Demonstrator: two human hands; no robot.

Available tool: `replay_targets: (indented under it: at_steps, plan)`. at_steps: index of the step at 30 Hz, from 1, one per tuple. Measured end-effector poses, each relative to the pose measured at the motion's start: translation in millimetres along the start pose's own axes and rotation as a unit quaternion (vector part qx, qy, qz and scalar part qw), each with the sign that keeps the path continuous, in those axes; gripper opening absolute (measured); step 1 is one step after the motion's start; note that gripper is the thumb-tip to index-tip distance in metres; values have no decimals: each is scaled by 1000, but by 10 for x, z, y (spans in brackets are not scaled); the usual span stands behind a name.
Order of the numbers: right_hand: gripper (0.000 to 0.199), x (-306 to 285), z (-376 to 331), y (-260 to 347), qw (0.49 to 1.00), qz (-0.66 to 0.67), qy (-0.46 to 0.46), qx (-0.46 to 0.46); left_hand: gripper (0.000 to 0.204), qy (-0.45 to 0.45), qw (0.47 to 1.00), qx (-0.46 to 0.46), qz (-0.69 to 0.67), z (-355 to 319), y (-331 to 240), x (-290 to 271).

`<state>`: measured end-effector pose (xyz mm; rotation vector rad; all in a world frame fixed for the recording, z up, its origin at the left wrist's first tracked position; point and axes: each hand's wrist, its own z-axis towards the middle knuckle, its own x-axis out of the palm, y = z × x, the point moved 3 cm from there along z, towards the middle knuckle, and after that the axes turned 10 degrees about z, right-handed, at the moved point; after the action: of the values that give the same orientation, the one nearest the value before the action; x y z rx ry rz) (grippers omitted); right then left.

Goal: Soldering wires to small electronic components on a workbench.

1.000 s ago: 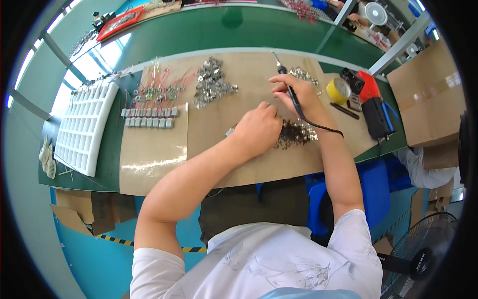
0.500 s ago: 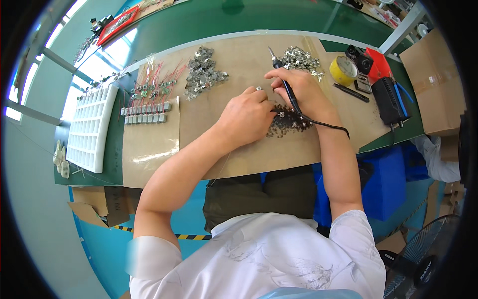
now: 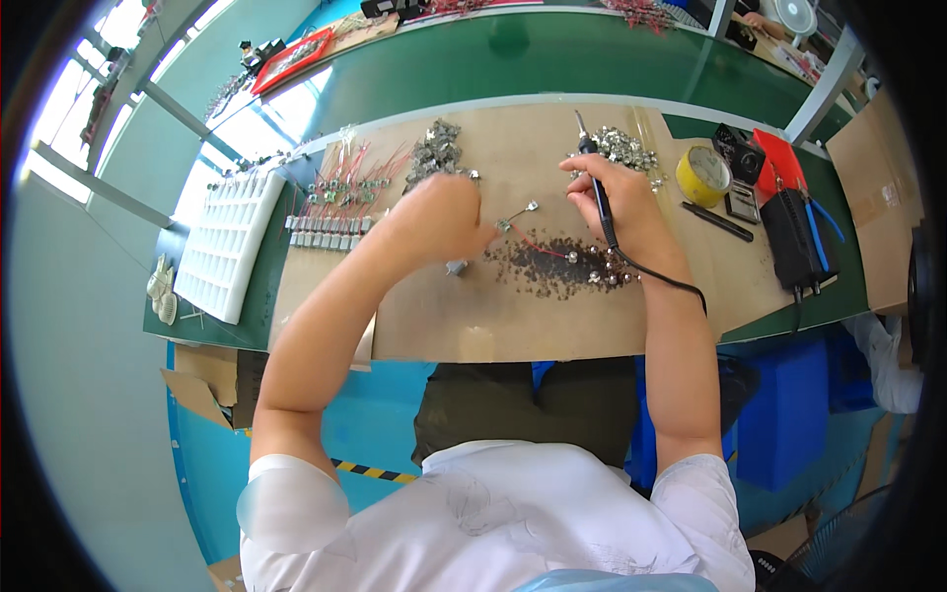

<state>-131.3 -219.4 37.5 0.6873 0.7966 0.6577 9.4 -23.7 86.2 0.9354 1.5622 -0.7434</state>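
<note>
My right hand point(image 3: 631, 202) is wrapped round a soldering iron point(image 3: 603, 200), its tip up beside a pile of small shiny metal parts point(image 3: 623, 148). My left hand point(image 3: 442, 217), smeared by motion, hovers left of the middle, near a pile of grey metal pieces point(image 3: 431, 150). Its fingers are mostly hidden, so what they hold does not show. A small grey block-shaped part point(image 3: 456, 267) shows just below this hand. Between the hands, a small metal part with a red wire point(image 3: 505, 226) lies by a spread of tiny dark parts point(image 3: 562, 264).
Left of my hands are rows of grey blocks point(image 3: 330, 233), circuit pieces with red wires point(image 3: 345, 187) and a white compartment tray point(image 3: 229, 252). On the right are yellow tape point(image 3: 703, 176), a black pen-like tool point(image 3: 718, 221), a black box point(image 3: 795, 240) and a cardboard box point(image 3: 873, 178).
My left hand has moved left, away from the right hand, uncovering the dark parts and the red-wired piece. My right hand still grips the soldering iron. The view has shifted slightly.
</note>
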Motion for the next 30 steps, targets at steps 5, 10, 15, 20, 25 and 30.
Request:
replay_targets:
  at_steps: [5, 10, 15, 20, 25, 30]
  plan:
    - [35, 21, 4, 32, 999, -5, -2, -48, 28, 48, 998, 28, 27, -94, 107, 326]
    - [35, -25, 9, 61, 996, -16, -61, -69, 27, -44, 996, 11, -80, 278, 422, 113]
    - [36, -58, 6, -89, 991, -10, -115, -64, 30, -198, 972, -54, -111, 1246, 831, -526]
    - [36, -33, 30, -116, 994, 19, -93, -62, 51, -368, 918, -21, -149, 1284, 890, -660]
    - [39, -58, -15, -7, 995, -13, -53, -84, 34, -259, 956, 11, -139, 540, 231, -113]
    - [40, 132, -18, 112, 999, 1, 25, -43, 19, -208, 965, -31, -155, -478, 189, 308]
